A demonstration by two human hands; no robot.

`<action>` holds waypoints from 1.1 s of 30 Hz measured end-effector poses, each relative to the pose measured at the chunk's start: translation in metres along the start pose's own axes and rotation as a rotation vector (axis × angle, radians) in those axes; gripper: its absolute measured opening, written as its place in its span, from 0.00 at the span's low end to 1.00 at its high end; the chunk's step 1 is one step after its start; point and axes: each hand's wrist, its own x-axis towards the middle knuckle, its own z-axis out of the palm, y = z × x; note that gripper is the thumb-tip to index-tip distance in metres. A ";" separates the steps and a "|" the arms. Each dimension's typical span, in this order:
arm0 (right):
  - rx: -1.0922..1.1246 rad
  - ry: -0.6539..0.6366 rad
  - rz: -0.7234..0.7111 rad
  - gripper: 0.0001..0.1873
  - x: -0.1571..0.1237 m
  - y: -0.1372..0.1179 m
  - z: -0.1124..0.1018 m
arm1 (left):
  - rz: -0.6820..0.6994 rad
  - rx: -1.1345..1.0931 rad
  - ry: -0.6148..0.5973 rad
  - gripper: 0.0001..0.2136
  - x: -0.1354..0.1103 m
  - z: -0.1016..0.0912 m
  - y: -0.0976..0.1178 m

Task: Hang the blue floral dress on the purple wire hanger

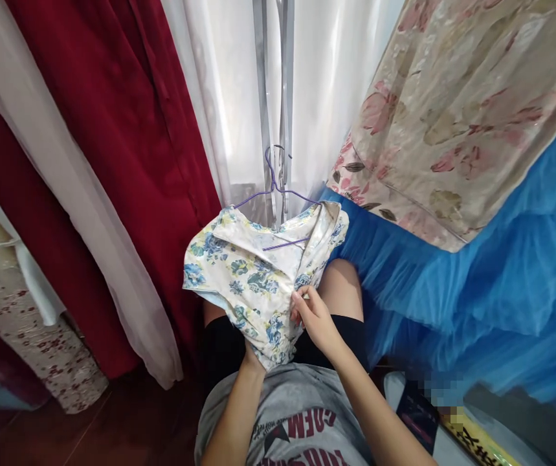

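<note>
A cream blouse [253,278] with blue and yellow-green flowers hangs on a thin purple wire hanger [274,186] in front of my lap. Its neckline gapes, so the hanger's lower bar shows inside. My right hand [312,317] pinches the front edge of the blouse between thumb and fingers, just below the neck opening. From beneath, my left hand [253,357] reaches in under the bunched lower part of the blouse. Cloth covers its fingers, so their grip is hidden.
Long red cloth [127,129] and pale sheer fabric hang on the left. White curtains [229,84] with grey straps are behind the hanger. To the right hang a pink-flowered garment [452,142] and blue tulle [418,285]. A yellow package [481,443] lies at lower right.
</note>
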 end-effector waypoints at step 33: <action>0.209 0.047 0.049 0.22 -0.013 0.003 0.027 | 0.421 0.879 0.226 0.12 -0.014 -0.013 -0.010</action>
